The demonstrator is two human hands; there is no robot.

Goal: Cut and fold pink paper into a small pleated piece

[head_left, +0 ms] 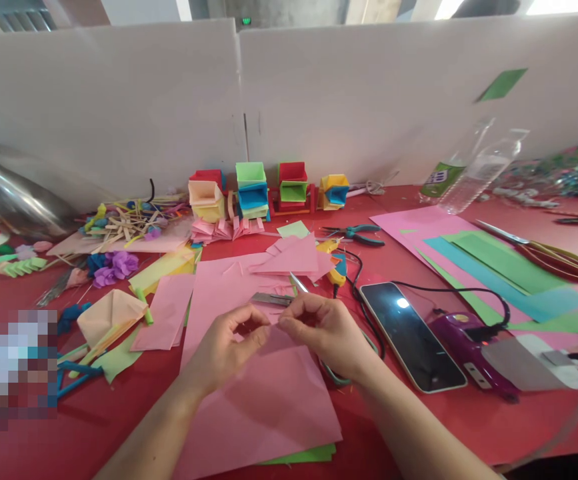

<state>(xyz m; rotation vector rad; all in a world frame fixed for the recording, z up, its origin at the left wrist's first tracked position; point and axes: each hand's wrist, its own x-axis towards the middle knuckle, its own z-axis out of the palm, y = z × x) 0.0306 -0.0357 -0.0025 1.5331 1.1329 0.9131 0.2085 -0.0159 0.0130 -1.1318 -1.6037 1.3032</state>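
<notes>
My left hand and my right hand meet over a stack of pink paper. Both are closed, thumb against fingers, tips nearly touching. Whatever they pinch is too small or hidden to name. Open scissor blades stick out past my right fingers. Green loops show below that hand, and I cannot tell whether it holds the scissors. Just beyond lie narrow pink strips and folded pink paper pieces. A yellow and blue glue gun is to the right of these.
Folded paper boxes stand along the white partition. Pliers, a phone, a purple device with cables, coloured sheets, large scissors and bottles are rightward. Sticks and paper flowers lie left.
</notes>
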